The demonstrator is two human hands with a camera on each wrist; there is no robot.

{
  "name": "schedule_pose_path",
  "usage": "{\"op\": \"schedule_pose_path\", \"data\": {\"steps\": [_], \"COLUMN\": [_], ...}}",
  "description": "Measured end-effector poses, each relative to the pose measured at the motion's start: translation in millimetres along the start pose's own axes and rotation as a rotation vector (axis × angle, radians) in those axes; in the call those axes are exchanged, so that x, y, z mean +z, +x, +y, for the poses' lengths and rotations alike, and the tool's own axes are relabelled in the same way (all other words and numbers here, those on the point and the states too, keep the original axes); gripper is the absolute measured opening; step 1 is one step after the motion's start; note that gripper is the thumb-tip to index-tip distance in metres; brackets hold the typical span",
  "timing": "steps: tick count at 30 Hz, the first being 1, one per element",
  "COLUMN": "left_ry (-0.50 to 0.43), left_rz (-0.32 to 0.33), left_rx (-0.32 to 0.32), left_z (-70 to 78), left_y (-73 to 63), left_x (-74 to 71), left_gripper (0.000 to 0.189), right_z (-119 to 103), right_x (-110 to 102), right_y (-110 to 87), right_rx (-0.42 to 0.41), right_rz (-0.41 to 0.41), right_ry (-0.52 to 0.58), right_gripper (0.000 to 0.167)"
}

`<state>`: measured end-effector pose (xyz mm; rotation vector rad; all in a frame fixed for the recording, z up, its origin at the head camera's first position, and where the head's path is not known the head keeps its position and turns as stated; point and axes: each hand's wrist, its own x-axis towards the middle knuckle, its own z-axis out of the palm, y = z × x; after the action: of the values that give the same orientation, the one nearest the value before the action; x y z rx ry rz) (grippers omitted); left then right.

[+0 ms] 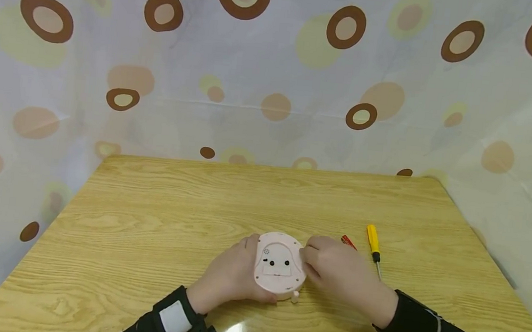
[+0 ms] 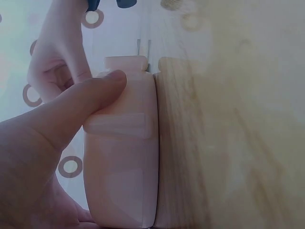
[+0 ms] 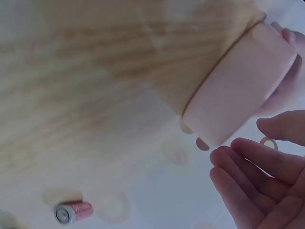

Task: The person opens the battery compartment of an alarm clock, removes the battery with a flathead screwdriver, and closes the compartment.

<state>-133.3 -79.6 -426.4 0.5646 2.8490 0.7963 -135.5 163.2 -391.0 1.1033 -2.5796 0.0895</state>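
Note:
A pale pink round alarm clock point(image 1: 279, 282) lies face down, its back up, showing two black knobs, speaker holes and a rectangular cover. My left hand point(image 1: 231, 275) grips its left side, and in the left wrist view the thumb presses along the clock's pink side point(image 2: 121, 176). At the clock's right edge is my right hand point(image 1: 340, 269). The right wrist view shows that hand's point(image 3: 267, 191) fingers loosely bent beside the clock point(image 3: 238, 86), with nothing held between them. Whether a fingertip touches the edge cannot be told.
A red battery point(image 1: 348, 242) lies just beyond the right hand; the right wrist view shows the battery point(image 3: 74, 212) on its side. Right of it rests a yellow-handled screwdriver point(image 1: 372, 241), its shaft partly behind the right wrist. A patterned curtain point(image 1: 275, 70) surrounds the wooden table point(image 1: 172, 194).

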Motion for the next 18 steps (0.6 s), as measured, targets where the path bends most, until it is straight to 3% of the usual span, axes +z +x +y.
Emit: {"op": "schedule_pose_path", "data": {"steps": [5,12,18], "left_ry": [0.004,-0.031,-0.018], "left_rz": [-0.005,0.001,-0.077], "left_rx": [-0.003,0.027,0.043], "left_z": [1.0,-0.6,-6.0], "left_y": [0.2,-1.2,-6.1], "left_x": [-0.1,-1.2,-6.1], "left_gripper": [0.126,0.130,0.151], "right_z": [-4.4,-10.3,-13.4], "right_x": [3.2,-0.2,0.3], "right_y": [-0.9,-2.4,-3.2], "right_rx": [0.042,0.121,0.137], "right_rz": [-0.087,-0.208,-0.248], "right_ry": [0.026,0.078,0.110], "right_gripper": [0.015,0.051,0.071]}}
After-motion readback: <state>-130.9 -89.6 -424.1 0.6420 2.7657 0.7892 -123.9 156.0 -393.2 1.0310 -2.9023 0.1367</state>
